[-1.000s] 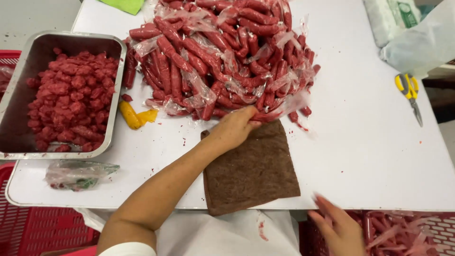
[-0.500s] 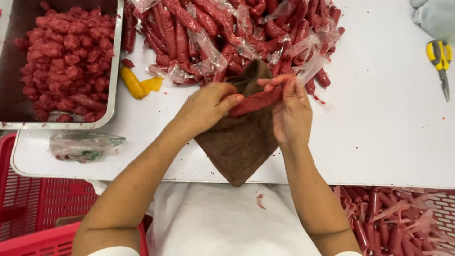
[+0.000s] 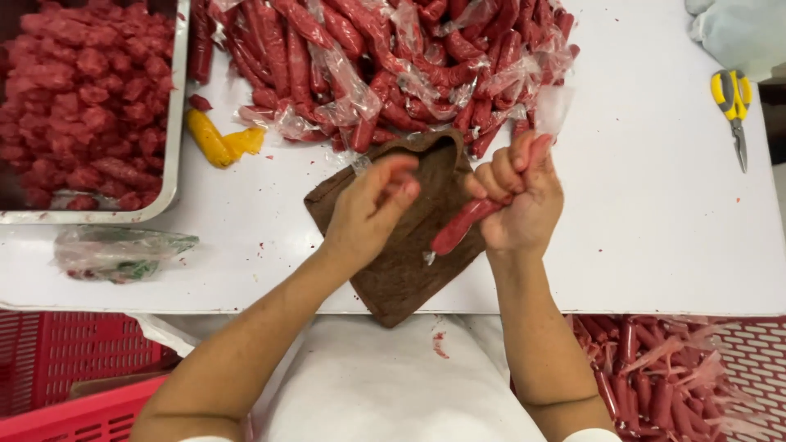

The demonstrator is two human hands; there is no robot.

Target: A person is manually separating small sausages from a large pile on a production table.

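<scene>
Right hand [image 3: 520,200] w/ grip clamped round one red sausage [image 3: 458,229], held slanting just above the brown cloth [image 3: 401,262] near the counter [image 3: 655,237] front edge. Left hand [image 3: 368,213] hovers beside it, fingers loosely curled, grip empty, tips near the sausage's upper end. Looks like the unwrapping step: a clear wrapper bit shows at the low tip. Next move prob. needs the left hand to pinch the film while the right keeps firm hold. Wrapped pile [image 3: 385,65] lies far, metal tray [image 3: 168,164] of cut pieces far left.
</scene>
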